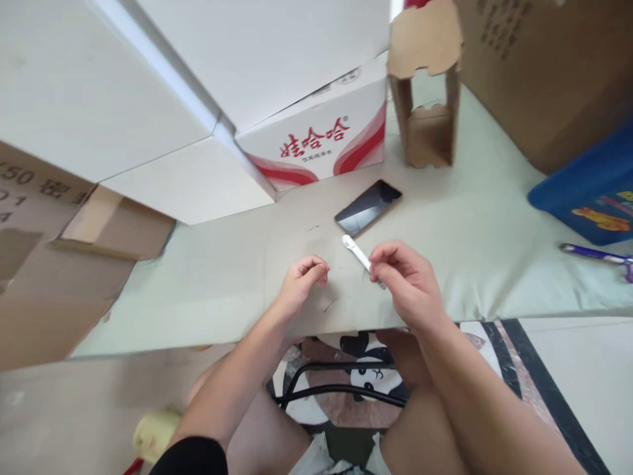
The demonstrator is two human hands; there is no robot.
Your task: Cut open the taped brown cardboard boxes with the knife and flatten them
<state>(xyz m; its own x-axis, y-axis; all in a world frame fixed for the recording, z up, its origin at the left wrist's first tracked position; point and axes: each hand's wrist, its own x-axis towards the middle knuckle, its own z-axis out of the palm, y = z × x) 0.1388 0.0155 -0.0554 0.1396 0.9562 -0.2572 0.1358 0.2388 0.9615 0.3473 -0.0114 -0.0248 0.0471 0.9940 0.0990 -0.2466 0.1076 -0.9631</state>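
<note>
My left hand [302,282] hovers over the near part of the cloth-covered table, thumb and fingers pinched together; whatever they may hold is too small to make out. To its right, my right hand [408,284] is also closed in a pinch, and its fingertips hide what is between them. A slim white stick-like tool [355,249] runs slantwise behind the right fingertips, partly covered by them; I cannot tell whether it is touched. Beyond it lies a dark smartphone [368,208]. A thin dark thread-like bit [329,305] lies near my left hand.
White cartons [316,148] with red lettering stand at the back, beside an open cardboard frame [430,142]. Brown boxes [44,264] are at the left. A blue container [588,191] and a purple pen-like item [593,252] are at the right. The table [217,284] ends before my knees.
</note>
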